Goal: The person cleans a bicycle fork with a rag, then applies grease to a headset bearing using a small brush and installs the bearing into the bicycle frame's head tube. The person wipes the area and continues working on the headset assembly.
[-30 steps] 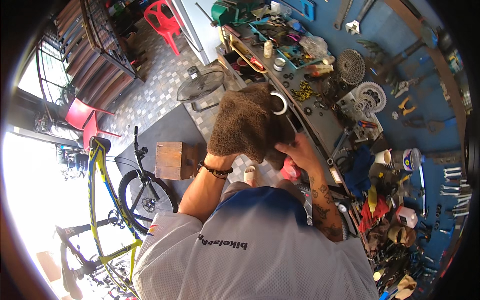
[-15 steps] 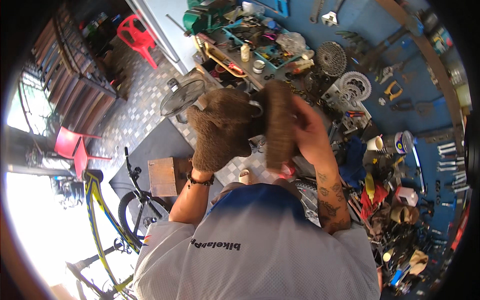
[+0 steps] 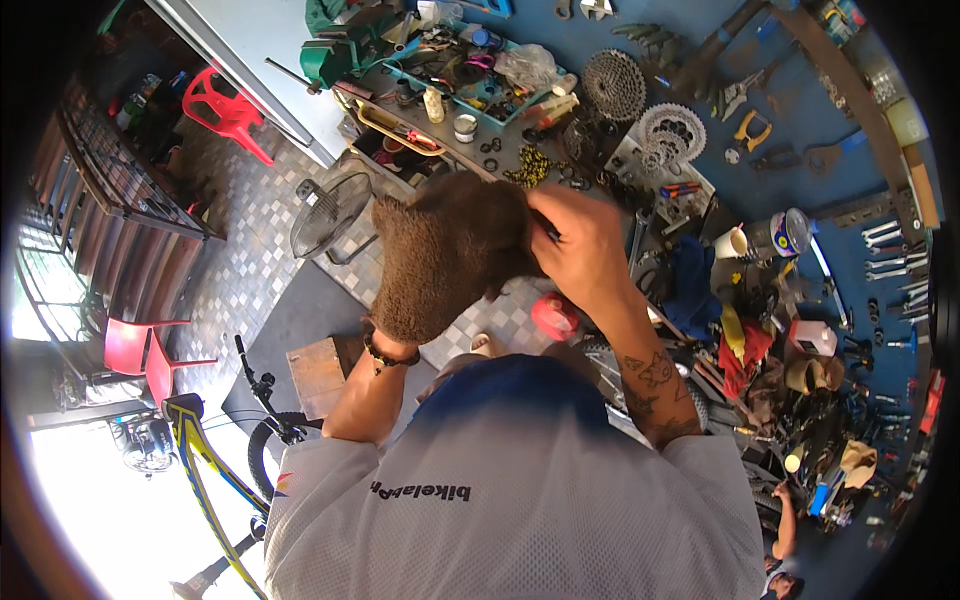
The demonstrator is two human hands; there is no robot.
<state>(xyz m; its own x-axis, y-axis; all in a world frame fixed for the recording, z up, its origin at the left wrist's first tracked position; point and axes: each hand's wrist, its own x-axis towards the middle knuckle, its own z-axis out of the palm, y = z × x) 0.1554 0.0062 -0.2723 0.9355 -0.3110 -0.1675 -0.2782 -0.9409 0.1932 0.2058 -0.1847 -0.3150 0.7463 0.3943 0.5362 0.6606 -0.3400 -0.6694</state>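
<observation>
A brown, towel-like cloth (image 3: 440, 255) drapes over my left hand and hides its fingers. Only the wrist (image 3: 392, 350), with a dark beaded bracelet, comes out below it. Whether the left hand grips anything beneath the fabric cannot be seen. My right hand (image 3: 580, 240) has its fingers curled in at the cloth's right edge and holds it there. Both hands are raised in front of my body, short of the cluttered workbench.
Ahead, a workbench (image 3: 465, 150) carries a blue tray (image 3: 505, 118) of parts and a yellow-black chain (image 3: 533, 167). Tools hang on the blue wall (image 3: 690, 25) at right. A fan (image 3: 330, 215), a wooden box (image 3: 318, 378) and a bike frame (image 3: 205, 465) stand left. Another person's arm (image 3: 786, 520) shows lower right.
The loose flap hanging by my right hand is now gathered against the rest of the cloth. My right hand has moved left, its fingers curled in. The view has shifted right.
</observation>
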